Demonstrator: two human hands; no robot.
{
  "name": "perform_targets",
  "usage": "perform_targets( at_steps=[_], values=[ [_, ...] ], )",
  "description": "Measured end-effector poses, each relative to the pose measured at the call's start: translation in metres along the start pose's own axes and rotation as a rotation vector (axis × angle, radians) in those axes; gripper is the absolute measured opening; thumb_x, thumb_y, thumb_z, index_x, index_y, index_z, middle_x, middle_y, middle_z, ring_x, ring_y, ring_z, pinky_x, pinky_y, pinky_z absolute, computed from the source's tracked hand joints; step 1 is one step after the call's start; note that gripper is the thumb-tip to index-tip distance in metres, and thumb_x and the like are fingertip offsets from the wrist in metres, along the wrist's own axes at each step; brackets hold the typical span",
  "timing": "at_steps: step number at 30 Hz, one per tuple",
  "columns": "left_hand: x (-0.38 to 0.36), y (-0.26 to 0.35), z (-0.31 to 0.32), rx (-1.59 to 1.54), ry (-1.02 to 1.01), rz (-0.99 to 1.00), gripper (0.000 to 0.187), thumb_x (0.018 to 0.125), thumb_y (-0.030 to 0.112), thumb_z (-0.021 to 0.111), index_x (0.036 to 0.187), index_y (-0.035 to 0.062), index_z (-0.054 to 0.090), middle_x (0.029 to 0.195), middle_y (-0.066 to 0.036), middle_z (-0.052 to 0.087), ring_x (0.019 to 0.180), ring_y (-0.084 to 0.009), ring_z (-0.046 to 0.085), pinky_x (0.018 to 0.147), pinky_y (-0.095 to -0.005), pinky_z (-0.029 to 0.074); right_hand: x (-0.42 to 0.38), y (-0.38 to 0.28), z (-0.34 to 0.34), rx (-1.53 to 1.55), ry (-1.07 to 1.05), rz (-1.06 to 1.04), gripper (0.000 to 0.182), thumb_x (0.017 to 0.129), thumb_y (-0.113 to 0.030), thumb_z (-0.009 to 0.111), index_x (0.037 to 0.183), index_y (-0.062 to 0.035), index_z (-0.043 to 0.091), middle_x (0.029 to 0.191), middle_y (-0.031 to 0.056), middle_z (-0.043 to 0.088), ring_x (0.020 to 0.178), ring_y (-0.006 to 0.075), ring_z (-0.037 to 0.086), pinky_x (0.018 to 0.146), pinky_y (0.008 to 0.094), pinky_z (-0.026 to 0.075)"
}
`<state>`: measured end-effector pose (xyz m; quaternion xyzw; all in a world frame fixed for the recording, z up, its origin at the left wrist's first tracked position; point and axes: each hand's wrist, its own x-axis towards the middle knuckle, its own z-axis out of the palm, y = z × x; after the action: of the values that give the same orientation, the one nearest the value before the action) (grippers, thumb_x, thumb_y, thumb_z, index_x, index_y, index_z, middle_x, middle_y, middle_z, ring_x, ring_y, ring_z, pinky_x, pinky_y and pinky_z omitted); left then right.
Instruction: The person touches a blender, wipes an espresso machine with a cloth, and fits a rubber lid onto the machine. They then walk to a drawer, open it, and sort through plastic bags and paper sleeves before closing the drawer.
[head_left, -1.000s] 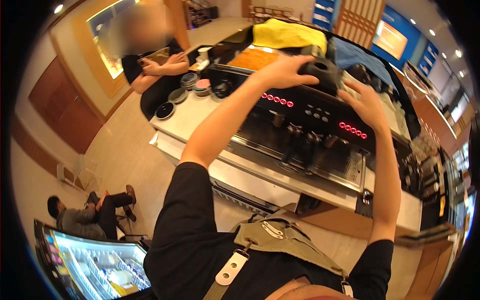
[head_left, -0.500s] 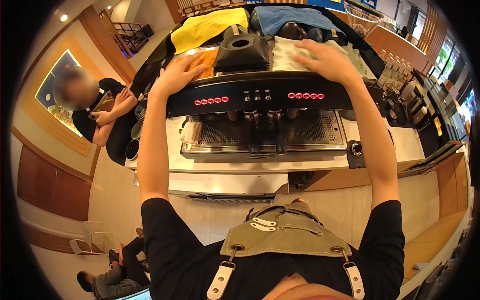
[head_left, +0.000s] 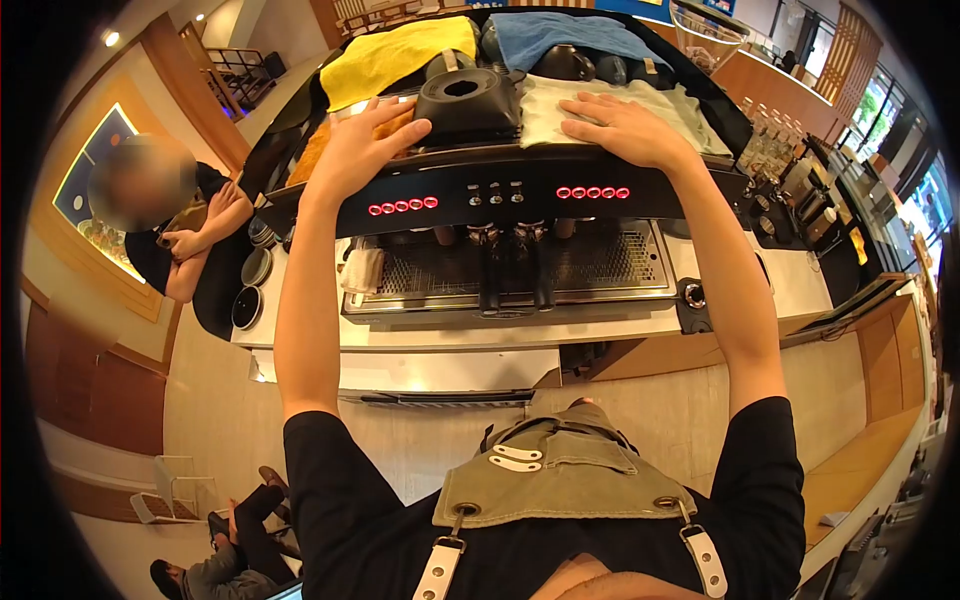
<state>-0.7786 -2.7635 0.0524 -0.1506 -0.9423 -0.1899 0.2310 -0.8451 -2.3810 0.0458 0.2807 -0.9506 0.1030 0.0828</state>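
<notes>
I stand at a black espresso machine [head_left: 490,195] with two rows of red lights on its front. My left hand [head_left: 362,142] lies flat, fingers spread, on an orange cloth [head_left: 312,150] on the machine's top, just left of a black funnel-shaped part [head_left: 466,98]. My right hand [head_left: 620,128] rests palm down on a pale cloth [head_left: 545,100] to the right of that black part. Neither hand grips anything. Behind them lie a yellow cloth [head_left: 400,50] and a blue cloth [head_left: 560,35].
A metal drip tray [head_left: 600,265] runs under the group heads, on a white counter [head_left: 460,335]. Stacked saucers [head_left: 252,285] stand at the counter's left end. A person in black leans there with arms crossed. Another person sits on the floor at lower left.
A second ago my left hand held the black part up at the machine's top. It now stands on top between my hands, both of which lie flat on the cloths, drawn slightly nearer.
</notes>
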Motion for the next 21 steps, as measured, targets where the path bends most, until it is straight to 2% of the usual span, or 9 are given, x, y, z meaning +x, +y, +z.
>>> perform_targets(
  at_steps=[4,7,9,10,12,13,16,18,21],
  values=[
    [0.004,0.011,0.01,-0.052,0.028,-0.042,0.068,0.092,0.059,0.07,0.138,0.0082,0.066,0.149,-0.02,0.058,0.149,-0.0356,0.041,0.124,-0.0635,0.004,0.008,0.003,0.003,-0.029,-0.033,-0.02,0.075,0.102,-0.071,0.037,0.159,-0.0225,0.044,0.167,0.0129,0.034,0.155,0.0338,0.028,0.126,0.0463,0.02],
    [0.007,0.018,0.02,-0.064,0.238,0.052,0.061,0.094,0.053,0.07,0.133,0.0075,0.068,0.15,-0.018,0.057,0.15,-0.0343,0.04,0.125,-0.0612,0.004,0.011,-0.011,0.001,-0.021,-0.061,0.005,0.08,0.101,-0.074,0.032,0.159,-0.0194,0.043,0.168,0.0145,0.032,0.155,0.0341,0.029,0.126,0.0489,0.02],
    [0.008,0.047,0.019,-0.156,0.381,0.136,0.046,0.098,0.043,0.068,0.129,0.0082,0.07,0.148,-0.018,0.059,0.149,-0.0337,0.042,0.126,-0.0587,0.007,0.01,-0.003,0.003,0.174,0.05,-0.057,0.069,0.104,-0.064,0.041,0.153,-0.0172,0.051,0.161,0.0159,0.043,0.148,0.0342,0.04,0.122,0.0452,0.03],
    [0.01,0.06,0.018,-0.159,0.36,0.216,0.043,0.099,0.04,0.067,0.129,0.0081,0.07,0.148,-0.016,0.06,0.149,-0.0328,0.043,0.126,-0.0549,0.012,0.008,0.001,0.0,0.291,0.113,-0.096,0.063,0.105,-0.059,0.046,0.15,-0.016,0.055,0.158,0.0163,0.048,0.145,0.0345,0.045,0.119,0.0432,0.034],
    [0.013,0.084,0.017,-0.163,0.335,0.359,0.038,0.102,0.033,0.065,0.129,0.0079,0.071,0.147,-0.014,0.061,0.148,-0.0309,0.044,0.126,-0.0473,0.02,-0.007,0.016,-0.01,0.172,0.222,-0.049,0.056,0.103,-0.054,0.051,0.142,-0.0152,0.061,0.144,0.0177,0.059,0.134,0.0356,0.055,0.112,0.0438,0.042],
    [0.015,0.105,0.017,-0.192,0.332,0.396,0.031,0.102,0.025,0.065,0.125,0.0051,0.072,0.142,-0.014,0.064,0.142,-0.0299,0.052,0.119,-0.0411,0.036,-0.014,0.025,-0.015,0.11,0.27,-0.031,0.052,0.101,-0.051,0.054,0.138,-0.0148,0.065,0.138,0.0184,0.065,0.129,0.0362,0.06,0.108,0.0441,0.046],
    [0.036,0.148,0.038,-0.373,0.125,0.461,0.032,0.101,0.023,0.065,0.127,0.0035,0.07,0.138,-0.016,0.067,0.133,-0.0301,0.06,0.111,-0.0393,0.045,-0.019,0.066,-0.027,-0.055,0.197,0.077,0.045,0.099,-0.041,0.057,0.131,-0.012,0.068,0.13,0.0174,0.069,0.12,0.0374,0.065,0.103,0.0475,0.05],
    [0.051,0.166,0.063,-0.32,0.018,0.566,0.032,0.1,0.021,0.065,0.127,0.0029,0.069,0.128,-0.02,0.07,0.119,-0.034,0.068,0.103,-0.0385,0.05,-0.023,0.086,-0.028,-0.132,0.169,0.113,0.038,0.097,-0.031,0.059,0.128,-0.0103,0.069,0.126,0.0172,0.07,0.114,0.0387,0.067,0.101,0.048,0.051],
    [0.052,0.186,0.075,-0.144,-0.178,0.476,0.033,0.101,0.03,0.062,0.117,0.0047,0.074,0.098,-0.023,0.075,0.092,-0.0401,0.072,0.087,-0.0431,0.055,-0.036,0.093,-0.038,-0.387,0.074,0.123,0.031,0.093,-0.017,0.061,0.121,-0.0099,0.072,0.124,0.0137,0.071,0.113,0.0357,0.067,0.103,0.0465,0.051]
  ],
)
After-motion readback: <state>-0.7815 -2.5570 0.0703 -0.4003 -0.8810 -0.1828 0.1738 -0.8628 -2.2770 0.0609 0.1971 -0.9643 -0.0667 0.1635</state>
